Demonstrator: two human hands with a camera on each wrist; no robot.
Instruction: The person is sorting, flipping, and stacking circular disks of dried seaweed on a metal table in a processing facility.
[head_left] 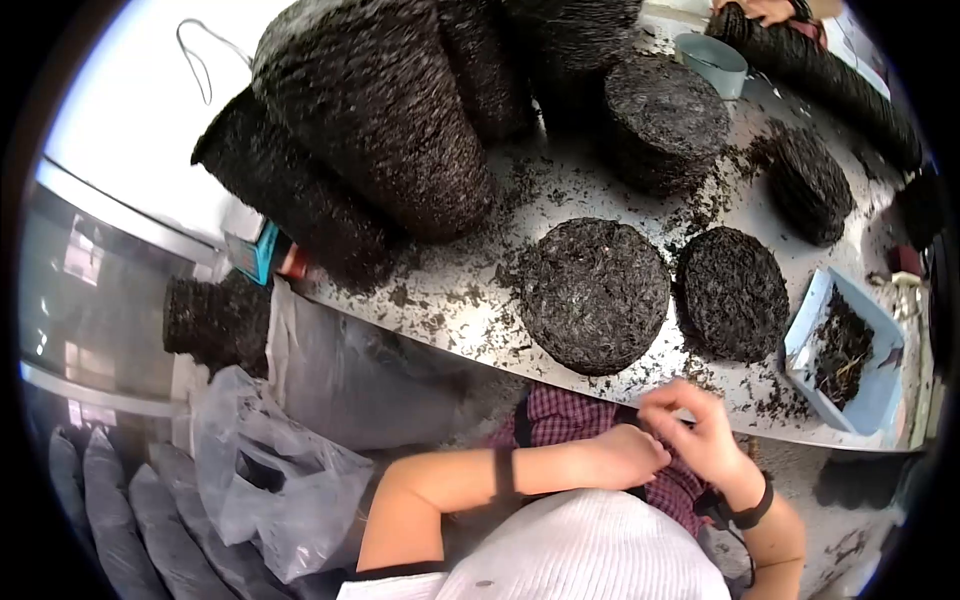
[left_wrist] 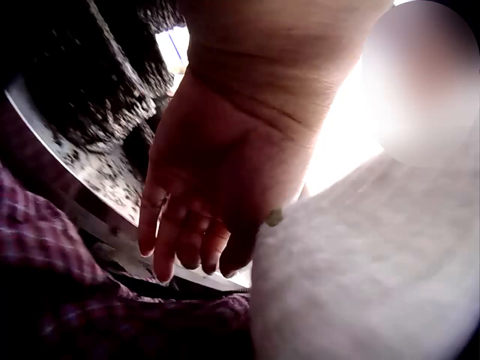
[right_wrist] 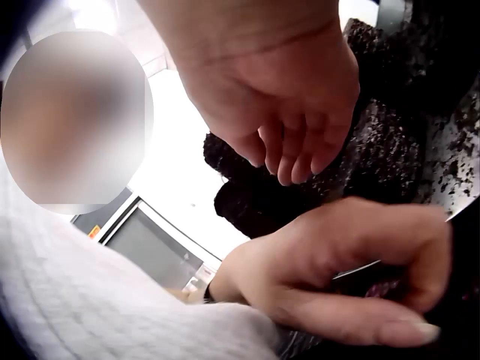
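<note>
On my feed, the left hand (head_left: 622,460) and right hand (head_left: 703,432) hang loosely curled, grasping nothing; beyond, on the silvery metal tabletop (head_left: 478,322), black, round, rough-textured discs (head_left: 595,295) lie at eleven and one o'clock.

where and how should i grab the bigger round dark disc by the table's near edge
Grip the bigger disc by its rim, probably coming from the table's near side: left hand at the left, right hand at the near right. It lies flat, broad face up, no handle showing, and the smaller disc crowds its right side.
</note>
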